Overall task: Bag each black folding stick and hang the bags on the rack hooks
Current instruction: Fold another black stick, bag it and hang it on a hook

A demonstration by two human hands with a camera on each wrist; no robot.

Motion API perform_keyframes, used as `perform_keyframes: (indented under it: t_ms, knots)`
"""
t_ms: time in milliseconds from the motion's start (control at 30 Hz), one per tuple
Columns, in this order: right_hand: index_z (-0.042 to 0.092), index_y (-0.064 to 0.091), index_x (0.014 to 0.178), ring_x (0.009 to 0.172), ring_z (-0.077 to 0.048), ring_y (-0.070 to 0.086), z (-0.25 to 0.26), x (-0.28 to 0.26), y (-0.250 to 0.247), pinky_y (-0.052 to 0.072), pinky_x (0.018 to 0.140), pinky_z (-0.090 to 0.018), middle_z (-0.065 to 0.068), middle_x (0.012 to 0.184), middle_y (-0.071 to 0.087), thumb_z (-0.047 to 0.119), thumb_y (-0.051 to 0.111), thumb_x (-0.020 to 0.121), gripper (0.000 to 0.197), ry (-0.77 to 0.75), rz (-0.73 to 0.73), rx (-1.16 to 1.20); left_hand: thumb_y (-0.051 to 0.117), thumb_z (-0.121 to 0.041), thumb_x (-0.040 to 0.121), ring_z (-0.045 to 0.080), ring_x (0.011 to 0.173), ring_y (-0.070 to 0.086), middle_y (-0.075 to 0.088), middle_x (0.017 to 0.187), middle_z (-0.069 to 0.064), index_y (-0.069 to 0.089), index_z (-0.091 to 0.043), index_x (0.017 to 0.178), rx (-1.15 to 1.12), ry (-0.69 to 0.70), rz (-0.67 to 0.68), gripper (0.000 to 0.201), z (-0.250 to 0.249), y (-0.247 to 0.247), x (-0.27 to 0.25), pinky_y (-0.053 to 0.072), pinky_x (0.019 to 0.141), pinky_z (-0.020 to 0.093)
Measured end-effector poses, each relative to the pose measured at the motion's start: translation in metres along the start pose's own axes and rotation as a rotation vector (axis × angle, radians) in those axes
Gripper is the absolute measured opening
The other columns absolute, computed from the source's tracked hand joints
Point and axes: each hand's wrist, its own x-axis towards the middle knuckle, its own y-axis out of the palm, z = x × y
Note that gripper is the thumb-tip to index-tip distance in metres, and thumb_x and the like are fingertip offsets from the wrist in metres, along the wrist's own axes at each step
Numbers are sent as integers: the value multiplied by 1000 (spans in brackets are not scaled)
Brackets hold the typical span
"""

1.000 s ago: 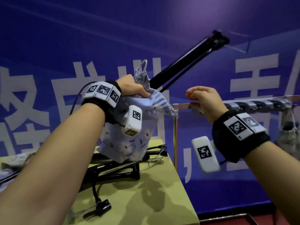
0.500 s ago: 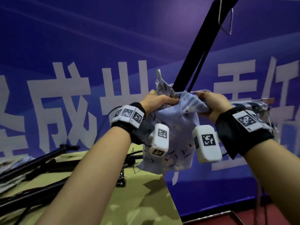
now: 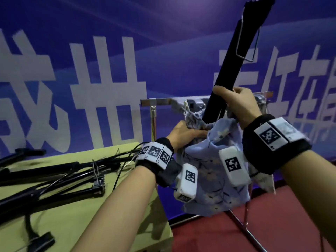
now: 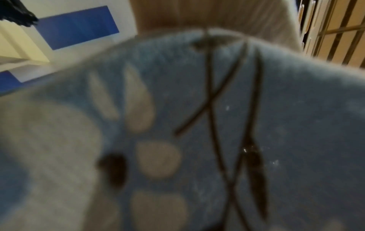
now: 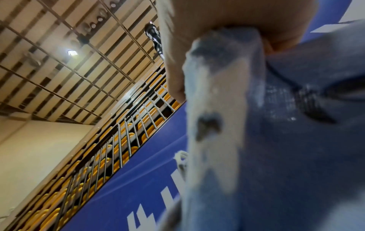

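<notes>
Folding stick (image 3: 234, 68): black, lower end inside bag mouth, upper part tilts up-right, wire clip near top.
Bag (image 3: 216, 166): pale-blue floral drawstring cloth, held in air in front of rack rail (image 3: 163, 101), beside table edge.
L hand (image 3: 183, 134): fingers curled tight on gathered bag mouth.
R hand (image 3: 238, 104): fingers closed round stick shaft and bag rim just above mouth.
Table (image 3: 72, 220): yellow-green top, more black sticks (image 3: 54, 179) lying across it.
Wrist views: blurred fabric only.
</notes>
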Motion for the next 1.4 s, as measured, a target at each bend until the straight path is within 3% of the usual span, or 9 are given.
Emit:
perform_keyframes:
  t_ms: [167,333,500,667,800,900,1000,1267,1400]
  knots:
    - [20,55,60,40,5,46,-44,-1,-2,39,46,-14,6,58,53,21,74,76,25,38,-60,-115,69,-14,83,21,79,64,68,86,11,66,-3,94,-68,-101,26,15,31,14,-1,52,78,34]
    - [19,56,57,60,-7,54,-71,-7,-3,46,61,-28,8,60,55,29,74,72,25,124,-186,-176,61,-18,90,29,106,62,67,109,14,67,-6,104,-282,-187,-19,19,61,19,-9,48,97,40]
    - [18,53,57,71,-11,55,-83,-22,-1,40,62,-26,3,62,54,30,71,74,27,117,-158,-360,54,-21,94,29,95,61,65,96,14,63,-6,98,-467,-208,-21,18,83,30,-18,47,93,40]
    - [13,60,71,74,-14,57,-98,-38,10,40,64,-25,-5,71,59,28,71,73,19,56,-70,-540,28,-11,98,11,57,65,67,62,1,52,-8,78,-697,-246,-27,31,98,29,-21,52,59,18]
    - [18,55,60,71,-10,55,-115,-49,18,37,61,-20,8,56,52,26,72,72,23,62,-25,-566,40,-16,97,23,74,62,63,75,6,57,-13,76,-462,-310,-251,27,106,25,-22,48,70,29]
    - [21,49,53,61,-7,50,-127,-56,23,32,48,-14,9,53,48,22,71,73,30,80,-5,-582,48,-3,87,24,82,56,61,77,7,58,-19,66,-215,-205,-448,29,115,22,-18,46,77,34]
    - [19,57,64,73,-13,57,-141,-60,26,38,62,-21,0,66,59,25,71,73,18,113,6,-612,54,-3,84,23,73,54,60,70,8,60,-17,61,-136,-139,-533,28,120,17,-16,49,70,37]
    - [9,68,83,74,-14,54,-169,-67,20,38,64,-22,-4,75,60,25,71,77,17,217,17,-623,49,2,80,19,52,44,47,44,-2,55,-10,55,-354,-269,-456,28,121,13,-15,38,54,26]
    - [1,69,89,80,-15,61,-179,-67,16,41,62,-23,-7,82,67,30,78,73,33,271,168,-649,47,-9,87,12,51,39,44,44,-9,53,-17,68,-448,-358,-386,22,123,11,-14,32,57,25]
